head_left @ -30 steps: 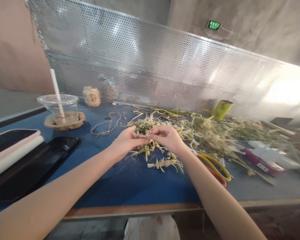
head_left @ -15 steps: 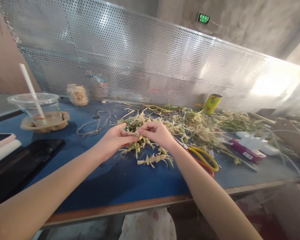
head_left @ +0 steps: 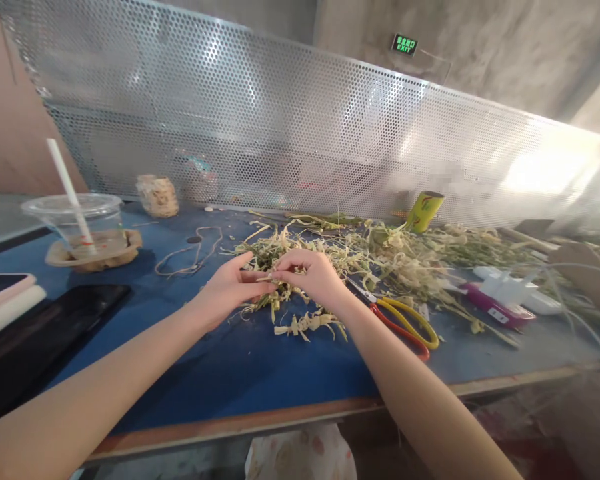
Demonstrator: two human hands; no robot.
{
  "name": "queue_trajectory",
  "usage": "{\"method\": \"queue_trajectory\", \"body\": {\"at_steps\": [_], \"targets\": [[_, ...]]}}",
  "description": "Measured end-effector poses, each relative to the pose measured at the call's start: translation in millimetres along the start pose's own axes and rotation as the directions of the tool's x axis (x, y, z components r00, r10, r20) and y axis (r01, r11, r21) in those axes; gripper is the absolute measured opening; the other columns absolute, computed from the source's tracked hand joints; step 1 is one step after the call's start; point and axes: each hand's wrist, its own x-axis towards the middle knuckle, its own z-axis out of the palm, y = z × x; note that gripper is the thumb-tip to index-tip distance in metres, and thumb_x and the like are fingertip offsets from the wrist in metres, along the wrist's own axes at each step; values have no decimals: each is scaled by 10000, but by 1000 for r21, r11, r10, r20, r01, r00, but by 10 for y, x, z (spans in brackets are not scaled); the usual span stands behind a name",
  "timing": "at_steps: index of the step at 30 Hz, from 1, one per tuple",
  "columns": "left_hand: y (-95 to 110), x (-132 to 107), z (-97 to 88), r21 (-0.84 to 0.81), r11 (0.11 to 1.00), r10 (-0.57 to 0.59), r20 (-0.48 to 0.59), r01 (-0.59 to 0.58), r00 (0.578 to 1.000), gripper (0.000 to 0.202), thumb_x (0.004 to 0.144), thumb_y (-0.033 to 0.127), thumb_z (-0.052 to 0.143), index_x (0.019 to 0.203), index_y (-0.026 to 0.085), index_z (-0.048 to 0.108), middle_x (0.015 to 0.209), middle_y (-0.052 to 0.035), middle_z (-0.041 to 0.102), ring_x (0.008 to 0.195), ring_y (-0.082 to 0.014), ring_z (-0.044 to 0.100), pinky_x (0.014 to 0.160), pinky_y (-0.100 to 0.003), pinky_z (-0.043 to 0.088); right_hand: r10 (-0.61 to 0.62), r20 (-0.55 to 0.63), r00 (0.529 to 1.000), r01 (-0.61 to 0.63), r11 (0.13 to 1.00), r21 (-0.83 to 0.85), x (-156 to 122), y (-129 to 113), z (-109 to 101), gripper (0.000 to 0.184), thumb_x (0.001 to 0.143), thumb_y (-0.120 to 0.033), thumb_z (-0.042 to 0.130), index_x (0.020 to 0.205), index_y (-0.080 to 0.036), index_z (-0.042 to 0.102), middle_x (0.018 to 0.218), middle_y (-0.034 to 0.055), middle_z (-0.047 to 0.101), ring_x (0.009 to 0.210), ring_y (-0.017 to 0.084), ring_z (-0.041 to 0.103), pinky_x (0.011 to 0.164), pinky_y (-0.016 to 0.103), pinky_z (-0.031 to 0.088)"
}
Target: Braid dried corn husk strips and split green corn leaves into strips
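Head view: both bare hands at centre, over a blue tabletop (head_left: pixel 260 370). Left hand (head_left: pixel 233 283) narrowed to a pinch, thumb below, one finger raised clear. Right hand (head_left: pixel 307 272) curled, its thumb and fingertips meeting the left's. Between them a pale plant strip (head_left: pixel 269 276), held by both; mostly covered by fingers, its full shape not readable. Directly behind and under the hands, a tangled heap of dried stalks (head_left: pixel 285 238), straw-coloured with some green, trailing off to the right. Nearer the table edge, a knotted length of dried strips (head_left: pixel 305 325) lies by itself. Scissors (head_left: pixel 379 304), one handle yellow, one red, rest just beside the right forearm, blades partly amid the stalks. Farther right, a purple block (head_left: pixel 497 310) with white plugs on it. A yellow-green can (head_left: pixel 424 212) leans behind the heap. Left side: thin cord (head_left: pixel 187 271) in a loose loop, glass jar (head_left: pixel 158 197), clear lidded cup (head_left: pixel 73 223) with straw, seated in a cardboard holder (head_left: pixel 125 250).
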Motion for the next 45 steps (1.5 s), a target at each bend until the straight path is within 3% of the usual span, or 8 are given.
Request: {"method": "queue_trajectory", "body": {"at_steps": [3,7,14,19,23,32,40,45], "targets": [[22,-3,6,-11,1000,24,3,-24,1000,1018,556,88,731,1360,97,106,761,-71,655,591,-134,569,487,-226,394,61,23,998,-62,997,49,11,-1,-51,161,721,-347,577,692,-212,661,764,11,639,731,138,572,661,265,431],[69,-9,4,-14,998,65,-9,-65,998,947,581,101,715,1350,91,163,706,-50,651,564,-117,551,482,-216,376,179,0,984,-178,979,99,31,22,-100,357,820,-407,404,781,-192,686,653,13,628,655,127,572,635,263,429],[24,3,-34,16,996,84,23,-85,996,961,594,164,722,1354,104,137,765,-62,645,541,-97,520,500,-234,385,144,-15,990,-139,977,164,8,0,19,115,705,-291,596,734,-203,666,801,14,652,758,143,587,684,265,450],[40,-8,-33,10,997,80,15,-80,997,906,606,160,709,1342,112,184,790,-64,636,629,-122,565,530,-235,402,228,18,973,-225,939,262,18,-5,15,186,731,-302,567,861,-205,657,850,26,664,803,140,598,737,283,462],[62,-12,-22,-23,999,50,33,-49,998,804,630,116,673,1317,121,255,791,-42,639,714,-133,594,629,-246,435,174,70,982,-187,924,332,30,0,-17,303,743,-234,554,1042,-257,597,935,4,653,848,117,589,782,277,461],[76,5,-23,-231,972,35,-31,-42,999,652,666,33,620,1252,53,333,730,-42,659,631,-106,597,610,-228,480,190,-85,978,-154,935,318,19,34,2,125,678,-243,627,789,-217,677,814,8,676,749,129,600,711,281,473],[55,-4,-6,-318,947,26,-46,-39,999,791,688,19,602,1326,-3,134,683,-56,668,614,-131,622,608,-237,520,99,-73,992,-83,978,189,-8,12,56,293,628,-229,669,910,-204,592,782,6,601,685,119,546,612,256,443],[16,-9,0,-330,943,25,-46,-39,999,860,676,46,627,1334,-14,77,711,-68,671,637,-139,627,681,-267,519,119,-170,978,-87,979,182,-30,17,160,182,660,-213,629,825,-194,555,673,-20,530,637,113,524,605,257,436]]}}
